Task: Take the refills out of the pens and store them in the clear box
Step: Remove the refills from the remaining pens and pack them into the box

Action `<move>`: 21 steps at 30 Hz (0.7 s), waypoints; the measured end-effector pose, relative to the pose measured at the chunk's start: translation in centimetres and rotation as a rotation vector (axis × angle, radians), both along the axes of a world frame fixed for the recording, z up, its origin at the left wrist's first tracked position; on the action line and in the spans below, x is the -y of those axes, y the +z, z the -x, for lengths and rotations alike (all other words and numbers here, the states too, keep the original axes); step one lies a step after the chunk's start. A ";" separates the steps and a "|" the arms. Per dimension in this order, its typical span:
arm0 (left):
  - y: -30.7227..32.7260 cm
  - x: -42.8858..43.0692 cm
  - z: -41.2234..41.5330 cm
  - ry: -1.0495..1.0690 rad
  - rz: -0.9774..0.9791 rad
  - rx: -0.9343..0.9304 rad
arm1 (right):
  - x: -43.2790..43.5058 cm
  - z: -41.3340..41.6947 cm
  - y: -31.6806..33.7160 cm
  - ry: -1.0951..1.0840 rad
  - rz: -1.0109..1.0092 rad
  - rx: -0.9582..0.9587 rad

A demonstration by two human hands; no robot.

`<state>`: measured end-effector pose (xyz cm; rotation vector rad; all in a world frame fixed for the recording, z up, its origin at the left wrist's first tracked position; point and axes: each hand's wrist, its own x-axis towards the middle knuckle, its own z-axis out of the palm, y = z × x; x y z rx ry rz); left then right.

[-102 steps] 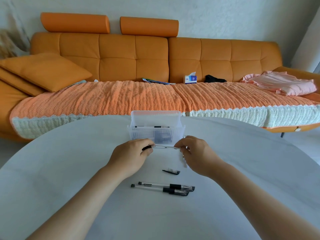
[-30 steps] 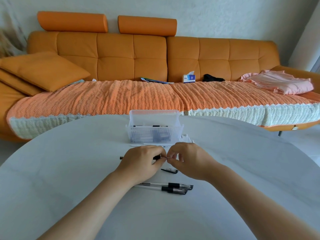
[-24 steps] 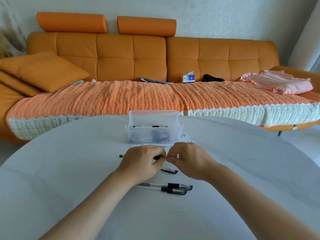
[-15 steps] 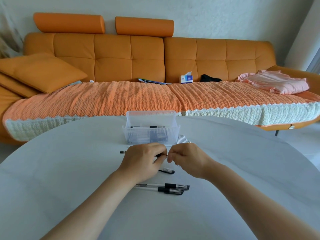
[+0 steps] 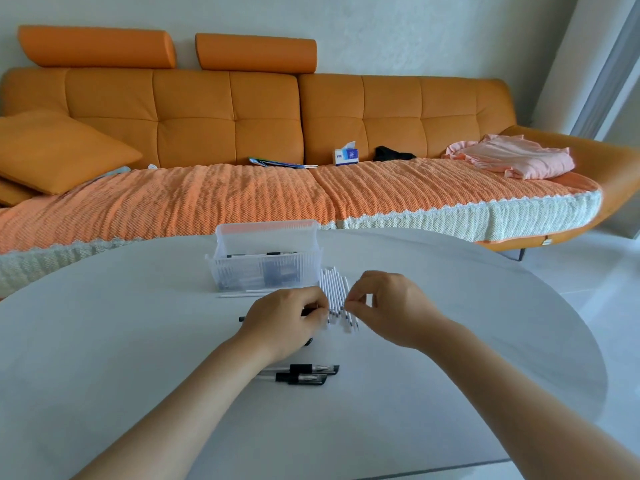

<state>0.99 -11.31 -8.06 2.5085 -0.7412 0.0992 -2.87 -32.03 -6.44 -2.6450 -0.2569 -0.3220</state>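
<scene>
My left hand (image 5: pixel 287 323) grips a pen barrel whose black end (image 5: pixel 241 319) sticks out to the left. Just to its right, my right hand (image 5: pixel 384 306) pinches the thin refill tip between thumb and forefinger, a small gap from the left hand. Behind the hands, a row of several white refills (image 5: pixel 334 289) lies on the table beside the clear box (image 5: pixel 266 268), which holds pen parts. One loose white refill (image 5: pixel 242 293) lies in front of the box. Two capped pens (image 5: pixel 303 374) lie side by side near my left wrist.
The white oval table (image 5: pixel 467 341) has its far edge just behind the box. Beyond it stands an orange sofa (image 5: pixel 242 116) with a tissue box (image 5: pixel 345 156), a pink cloth (image 5: pixel 512 155) and cushions. A small black piece (image 5: pixel 309 341) peeks from under my left hand.
My hands came down from the box toward the table, met at the pen's end, and now the right hand has drawn a little away to the right. The view shifted right.
</scene>
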 end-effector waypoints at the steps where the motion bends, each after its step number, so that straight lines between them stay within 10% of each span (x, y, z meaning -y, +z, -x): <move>1: 0.0 0.1 0.0 -0.008 -0.033 0.060 | 0.6 0.1 0.1 -0.033 0.018 -0.032; 13: -1.0 1.1 -0.4 -0.080 -0.057 0.105 | 3.0 0.2 -0.8 -0.091 0.002 -0.347; 21: -1.0 0.6 -0.8 -0.077 0.010 0.094 | 2.2 -1.3 -0.7 -0.168 0.022 -0.235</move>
